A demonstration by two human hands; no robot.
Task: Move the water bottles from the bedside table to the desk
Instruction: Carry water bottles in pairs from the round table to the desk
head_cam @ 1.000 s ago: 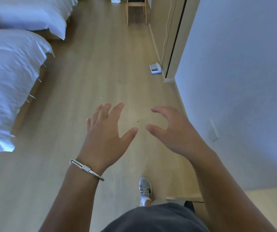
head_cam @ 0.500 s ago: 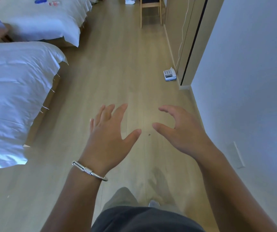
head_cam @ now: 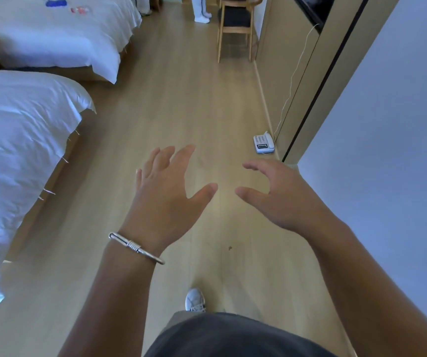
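While both hands hover over the floor (head_cam: 186, 99) with nothing in them, the left hand (head_cam: 166, 199) spreads straight fingers and the right hand (head_cam: 282, 199) lets its fingers curve loosely — no bottles, bedside table or desk in view. Beds (head_cam: 21, 130) lie left; a phone (head_cam: 263, 143) sits by the wall.

Two white-covered beds (head_cam: 21, 140) lie at nine and eleven o'clock on the wooden floor (head_cam: 171, 106). A white telephone (head_cam: 263, 143) sits at one o'clock beside the wall; a wooden chair (head_cam: 235, 27) stands at twelve.
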